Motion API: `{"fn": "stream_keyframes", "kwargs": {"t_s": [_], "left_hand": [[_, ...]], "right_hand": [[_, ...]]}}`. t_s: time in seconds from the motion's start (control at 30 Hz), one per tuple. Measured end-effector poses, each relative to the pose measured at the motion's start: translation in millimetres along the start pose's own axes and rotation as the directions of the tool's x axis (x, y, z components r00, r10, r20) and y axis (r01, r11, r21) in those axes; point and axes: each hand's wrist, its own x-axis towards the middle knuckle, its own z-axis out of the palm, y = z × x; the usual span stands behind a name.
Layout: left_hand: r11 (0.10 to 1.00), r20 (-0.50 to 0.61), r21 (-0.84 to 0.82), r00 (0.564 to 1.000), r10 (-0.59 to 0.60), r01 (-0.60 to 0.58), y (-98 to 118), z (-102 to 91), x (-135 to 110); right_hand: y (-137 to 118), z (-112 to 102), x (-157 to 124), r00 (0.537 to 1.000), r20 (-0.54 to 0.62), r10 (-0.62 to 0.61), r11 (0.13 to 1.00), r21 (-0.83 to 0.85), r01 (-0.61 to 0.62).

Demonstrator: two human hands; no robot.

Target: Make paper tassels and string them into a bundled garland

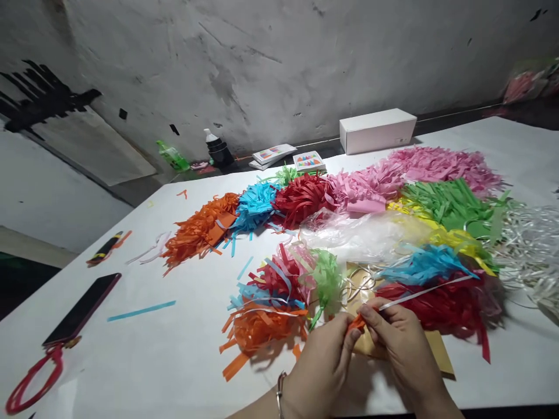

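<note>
white ribbon (419,295) | long axis runs right, slightly up | pinched by right hand (399,340)

Dim, soft light; warped edges

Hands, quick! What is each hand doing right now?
Left hand: closed, pinching the orange paper tassel.
Right hand: closed, pinching the same tassel and a white ribbon.

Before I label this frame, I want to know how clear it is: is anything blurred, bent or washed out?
Head view: the hands and the orange strip are sharp; the table edge bows from lens distortion; the plastic bag glares white; the left side falls dark; soft shadows lie under the tassels.
</note>
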Motion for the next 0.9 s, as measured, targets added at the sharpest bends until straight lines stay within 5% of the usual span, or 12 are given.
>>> {"fn": "stream_keyframes", "kwargs": {"t_s": [0.1, 0.23, 0.3, 0.5, 0.7, 0.9], "left_hand": [[0.939, 0.007, -0.330, 0.995, -0.103, 0.100, -4.1, 1.9, 0.6], [0.712, 0.163, -0.643, 0.959, -0.233, 0.282, -12.1, 12.1, 0.6], [0.700, 0.186, -0.655, 0.959, -0.216, 0.285, -13.4, 15.4, 0.2], [0.871, 0.070, -0.481, 0.995, -0.072, 0.097, -9.5, 14.3, 1.9], [0.711, 0.191, -0.648, 0.962, -0.194, 0.272, -14.9, 17.9, 2.0], [0.885, 0.045, -0.447, 0.992, -0.120, 0.128, -12.1, 13.1, 2.1]], "right_hand": [[1.8, 1.9, -4.0, 0.997, 0.053, 0.054, 0.974, 0.218, -0.064], [5.0, -0.3, -8.6, 0.980, 0.187, 0.072, 0.975, 0.194, -0.108], [9.0, 0.2, -9.8, 0.984, 0.171, 0.057, 0.980, 0.178, -0.088], [20.6, 3.4, -11.7, 0.996, 0.072, 0.051, 0.959, 0.274, -0.069], [29.5, -3.5, -10.4, 0.995, 0.100, 0.019, 0.972, 0.229, -0.042], [27.7, -6.2, -12.2, 0.985, 0.022, -0.170, 0.985, -0.023, 0.170]]}}
